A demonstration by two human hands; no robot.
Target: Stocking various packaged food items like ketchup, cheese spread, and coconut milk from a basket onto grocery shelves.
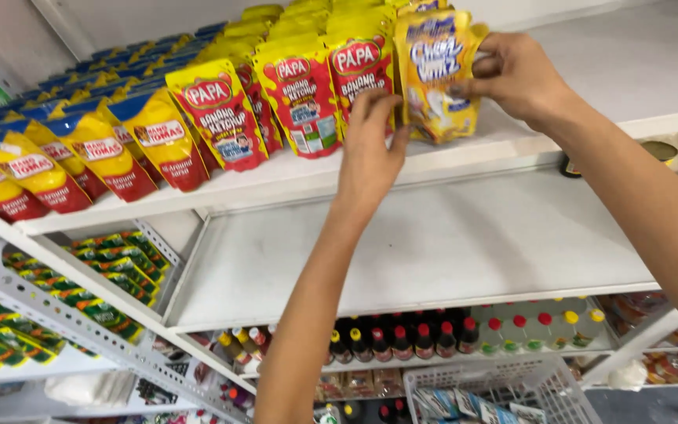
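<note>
A yellow stand-up pouch [437,74] with blue and white print stands on the top white shelf [512,141], at the right end of a row of pouches. My right hand [515,74] grips its upper right edge. My left hand [370,149] reaches up from below, its fingers touching the pouch's lower left edge. Just left of it stand red and yellow sauce pouches [304,90] in rows going back.
More yellow, red and blue pouches [100,153] fill the shelf's left part. The middle shelf [433,243] is bare. Dark and clear bottles [433,338] with coloured caps line the lower shelf. A white plastic basket [504,389] with packets sits below.
</note>
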